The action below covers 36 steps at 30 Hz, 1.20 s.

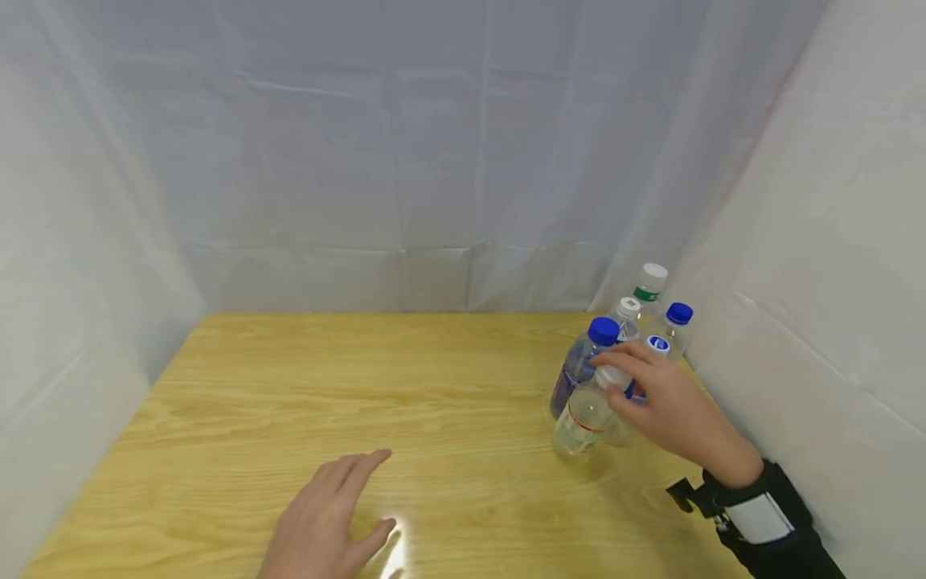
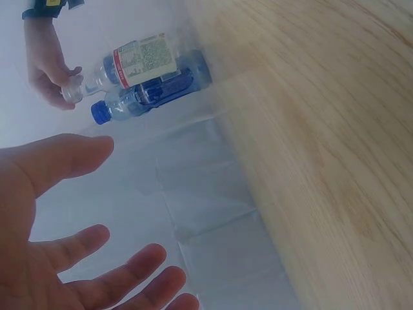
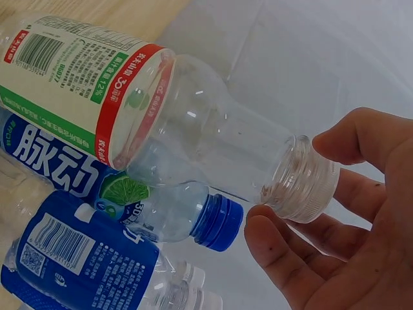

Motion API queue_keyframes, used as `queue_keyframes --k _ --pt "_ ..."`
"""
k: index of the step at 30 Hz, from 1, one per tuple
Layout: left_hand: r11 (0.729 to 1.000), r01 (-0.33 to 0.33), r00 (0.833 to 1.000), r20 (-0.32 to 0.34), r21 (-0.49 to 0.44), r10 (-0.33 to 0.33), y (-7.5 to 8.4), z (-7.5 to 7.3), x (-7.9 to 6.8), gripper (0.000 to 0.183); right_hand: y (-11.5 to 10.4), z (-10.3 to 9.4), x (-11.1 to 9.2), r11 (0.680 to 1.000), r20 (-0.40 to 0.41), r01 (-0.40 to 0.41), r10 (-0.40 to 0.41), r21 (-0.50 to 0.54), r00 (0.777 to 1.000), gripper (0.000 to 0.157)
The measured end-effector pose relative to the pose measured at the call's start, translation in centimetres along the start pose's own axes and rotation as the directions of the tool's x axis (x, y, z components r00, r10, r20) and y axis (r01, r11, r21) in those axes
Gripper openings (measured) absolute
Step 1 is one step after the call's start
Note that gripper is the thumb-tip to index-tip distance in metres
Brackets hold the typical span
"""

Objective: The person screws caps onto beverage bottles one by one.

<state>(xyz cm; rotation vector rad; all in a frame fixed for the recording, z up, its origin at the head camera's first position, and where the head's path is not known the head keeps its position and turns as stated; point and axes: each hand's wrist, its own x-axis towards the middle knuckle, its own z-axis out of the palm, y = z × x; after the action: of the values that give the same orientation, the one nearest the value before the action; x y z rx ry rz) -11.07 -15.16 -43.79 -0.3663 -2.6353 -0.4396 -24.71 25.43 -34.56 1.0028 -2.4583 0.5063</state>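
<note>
My right hand (image 1: 661,394) curls its thumb and fingers around the whitish, translucent cap of a clear plastic bottle (image 3: 200,123). This bottle stands upright on the table and has a cream label edged in red and green. Right beside it is a bluish bottle (image 1: 571,374) with a blue cap and a blue label showing a lime slice. Another bottle with a plain blue label (image 3: 90,252) is close by in the right wrist view. My left hand (image 1: 321,515) hovers at the front of the table, thumb spread from its fingers, holding nothing.
Behind the front bottles stand several more, including a white-capped one with a green neck ring (image 1: 651,281) and a blue-capped one (image 1: 676,322). They cluster at the right edge of the wooden table (image 1: 325,386). White sheeting (image 1: 434,161) encloses the back and sides.
</note>
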Motion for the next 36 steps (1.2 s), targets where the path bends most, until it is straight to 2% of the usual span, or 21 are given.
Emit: queue_keyframes --k 9,24,29,36 --pt "1.000 -0.012 1.000 -0.013 -0.002 0.012 0.1 0.1 -0.2 0.079 1.1 0.3 0.3 0.998 0.088 -0.055 0.058 -0.031 0.994 0.034" --pt "1.000 -0.001 1.000 -0.012 0.000 0.001 0.0 0.2 -0.5 0.077 2.6 0.9 1.5 0.993 0.127 -0.099 0.106 -0.059 0.986 0.036" --pt "1.000 0.012 1.000 -0.005 0.003 -0.012 0.1 0.2 -0.6 0.077 2.8 1.0 2.0 0.987 0.162 -0.138 0.150 -0.085 0.975 0.039" --pt "1.000 -0.009 0.999 -0.038 0.012 0.009 0.0 0.4 -0.7 0.078 2.7 0.9 2.5 0.976 0.213 -0.175 0.201 -0.132 0.956 0.043"
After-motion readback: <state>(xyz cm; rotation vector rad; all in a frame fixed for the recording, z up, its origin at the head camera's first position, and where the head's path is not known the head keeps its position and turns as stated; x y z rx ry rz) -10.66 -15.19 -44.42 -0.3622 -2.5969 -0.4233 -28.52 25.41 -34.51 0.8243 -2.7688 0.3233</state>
